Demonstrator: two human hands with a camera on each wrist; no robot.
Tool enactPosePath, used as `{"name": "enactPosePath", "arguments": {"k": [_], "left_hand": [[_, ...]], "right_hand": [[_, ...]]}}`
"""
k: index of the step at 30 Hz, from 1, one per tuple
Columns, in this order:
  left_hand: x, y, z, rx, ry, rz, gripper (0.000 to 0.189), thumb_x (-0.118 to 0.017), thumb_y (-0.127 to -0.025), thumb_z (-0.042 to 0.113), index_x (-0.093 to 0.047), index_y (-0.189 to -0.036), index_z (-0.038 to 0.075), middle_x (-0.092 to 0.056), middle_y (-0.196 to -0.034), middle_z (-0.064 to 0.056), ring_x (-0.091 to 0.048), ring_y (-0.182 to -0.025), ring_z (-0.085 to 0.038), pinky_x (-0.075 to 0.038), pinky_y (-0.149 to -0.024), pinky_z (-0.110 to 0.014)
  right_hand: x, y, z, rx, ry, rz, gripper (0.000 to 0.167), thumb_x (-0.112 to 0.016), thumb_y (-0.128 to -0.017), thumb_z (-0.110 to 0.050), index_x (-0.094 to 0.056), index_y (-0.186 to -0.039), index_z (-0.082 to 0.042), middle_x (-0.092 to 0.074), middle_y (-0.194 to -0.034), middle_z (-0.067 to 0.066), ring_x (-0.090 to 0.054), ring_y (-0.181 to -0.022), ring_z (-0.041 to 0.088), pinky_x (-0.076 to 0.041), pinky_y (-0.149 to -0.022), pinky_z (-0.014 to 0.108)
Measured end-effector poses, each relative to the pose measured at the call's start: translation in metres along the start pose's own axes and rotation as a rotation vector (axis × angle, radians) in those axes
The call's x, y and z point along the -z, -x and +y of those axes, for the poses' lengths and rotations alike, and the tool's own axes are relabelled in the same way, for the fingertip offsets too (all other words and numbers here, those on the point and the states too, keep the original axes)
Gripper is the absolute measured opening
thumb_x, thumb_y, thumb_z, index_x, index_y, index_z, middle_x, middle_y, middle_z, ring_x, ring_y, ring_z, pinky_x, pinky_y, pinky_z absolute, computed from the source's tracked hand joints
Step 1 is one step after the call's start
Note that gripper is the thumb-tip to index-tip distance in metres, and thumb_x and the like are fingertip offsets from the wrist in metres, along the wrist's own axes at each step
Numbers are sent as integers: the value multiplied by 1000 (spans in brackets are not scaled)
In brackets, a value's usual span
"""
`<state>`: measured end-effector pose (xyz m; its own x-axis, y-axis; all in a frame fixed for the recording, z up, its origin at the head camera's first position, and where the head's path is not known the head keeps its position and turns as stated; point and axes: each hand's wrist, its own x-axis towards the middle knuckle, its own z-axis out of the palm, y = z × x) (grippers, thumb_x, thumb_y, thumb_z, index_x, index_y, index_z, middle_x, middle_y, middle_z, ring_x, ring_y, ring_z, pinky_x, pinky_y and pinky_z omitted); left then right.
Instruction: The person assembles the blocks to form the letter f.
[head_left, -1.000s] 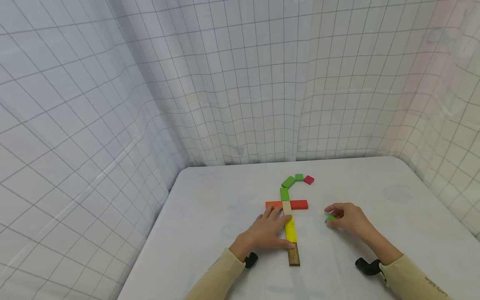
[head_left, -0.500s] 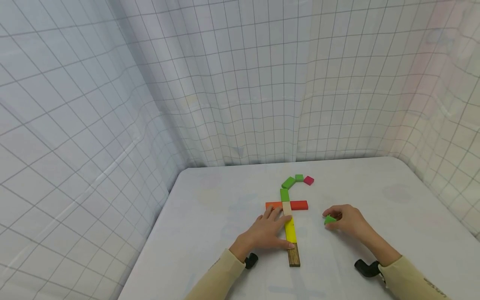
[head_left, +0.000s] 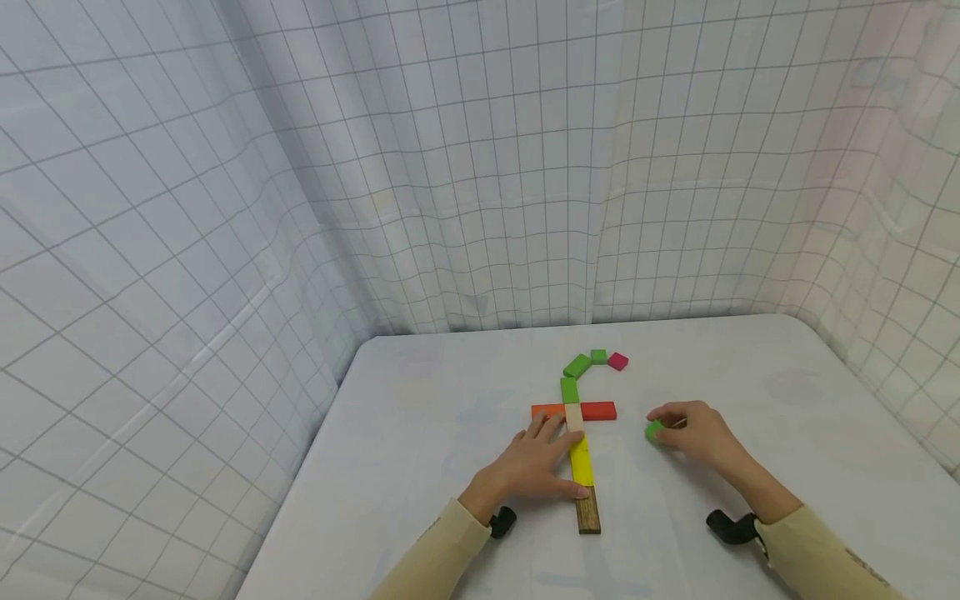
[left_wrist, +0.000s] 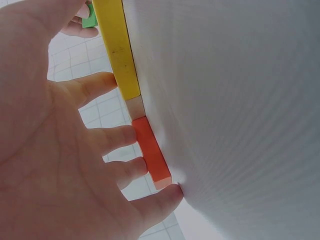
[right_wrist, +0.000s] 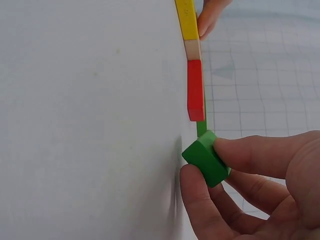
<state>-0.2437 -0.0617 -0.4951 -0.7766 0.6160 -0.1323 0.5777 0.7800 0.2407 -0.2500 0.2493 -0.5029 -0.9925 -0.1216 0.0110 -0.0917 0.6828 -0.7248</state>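
My left hand rests with spread fingers on a line of flat blocks. Its fingertips touch the orange block and the yellow block, and the thumb lies on the dark brown block. Between orange and red sits a pale wood block, with the red block on its right side. To the right, my right hand pinches a small green block between thumb and fingers, tilted in the right wrist view. Whether that block touches the table cannot be told.
From the pale block a curve of green blocks runs away and bends right, ending at a crimson block. The white table is bounded by white gridded curtains. A black wrist device juts from my right sleeve.
The green block in my right hand has been turned between the fingers and shifted slightly left and away from me. My left hand and the laid blocks stay put.
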Motion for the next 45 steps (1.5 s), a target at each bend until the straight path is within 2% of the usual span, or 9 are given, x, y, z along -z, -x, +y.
{"name": "enactPosePath", "arguments": {"k": [15, 26, 38, 45], "left_hand": [[0, 0, 1, -6, 11, 2, 91, -61, -83, 76, -31, -158, 35, -15, -167, -2, -9, -153, -32, -27, -115, -57], [-1, -2, 0, -3, 8, -5, 92, -60, -82, 77, -30, -159, 36, -14, -167, -2, -9, -153, -31, -27, -115, -57], [2, -1, 2, -7, 11, -7, 91, -61, -83, 76, -31, -158, 35, -15, -166, -3, -10, -152, -32, -28, -114, -58], [1, -1, 1, -5, 5, -8, 91, -61, -82, 76, -31, -158, 35, -15, -166, -2, -11, -152, -31, -29, -114, -58]], "right_hand": [[6, -21, -2, -14, -80, 70, 27, -76, -89, -13, -74, -116, -8, -68, -105, 10, -61, -96, 26, -53, -71, 33], [4, -42, 1, -82, -121, 100, 32, -76, -91, -18, -72, -120, -7, -67, -113, 15, -59, -101, 29, -51, -76, 33], [1, -65, 6, -144, -175, 124, 36, -72, -93, -22, -69, -126, -8, -65, -120, 17, -60, -101, 28, -52, -74, 30], [2, -76, 3, -159, -182, 144, 35, -73, -92, -20, -70, -125, -7, -65, -121, 18, -61, -99, 28, -52, -74, 31]]}}
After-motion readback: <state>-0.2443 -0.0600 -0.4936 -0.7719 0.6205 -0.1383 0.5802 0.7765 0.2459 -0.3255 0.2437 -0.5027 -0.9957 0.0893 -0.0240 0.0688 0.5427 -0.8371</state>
